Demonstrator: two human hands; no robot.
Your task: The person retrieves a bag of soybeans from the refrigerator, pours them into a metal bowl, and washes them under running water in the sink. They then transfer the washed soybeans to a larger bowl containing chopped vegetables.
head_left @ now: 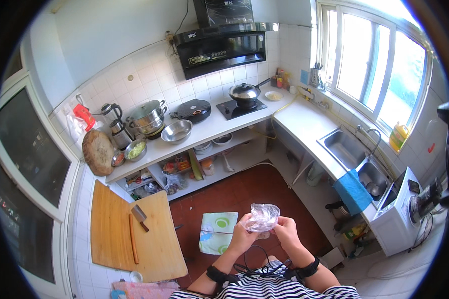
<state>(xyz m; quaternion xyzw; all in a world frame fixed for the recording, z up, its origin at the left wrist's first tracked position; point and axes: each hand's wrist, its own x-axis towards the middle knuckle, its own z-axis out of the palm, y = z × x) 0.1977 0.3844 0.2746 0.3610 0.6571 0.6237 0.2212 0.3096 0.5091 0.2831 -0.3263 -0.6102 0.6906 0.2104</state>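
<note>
A crumpled clear plastic bag (pixel 262 218) is held up in front of my chest, between both hands. My left hand (pixel 244 233) grips its left side, and my right hand (pixel 285 230) pinches its right edge with the fingertips. What the bag holds, if anything, cannot be told. Below the hands, black cables hang against the striped shirt. Behind and left of the bag is a green and white patterned cushion (pixel 219 232), low above the red floor. A cleaver (pixel 140 217) and a wooden rolling pin (pixel 133 239) lie on the wooden boards (pixel 161 239) at left.
The white counter (pixel 202 129) bears a steel bowl (pixel 176 131), a bowl of chopped greens (pixel 136 149), a steamer pot (pixel 146 116), an electric griddle (pixel 194 110) and a lidded wok (pixel 244 92). At right are a double sink (pixel 346 145), a blue cloth (pixel 353 192) and a white appliance (pixel 394 213).
</note>
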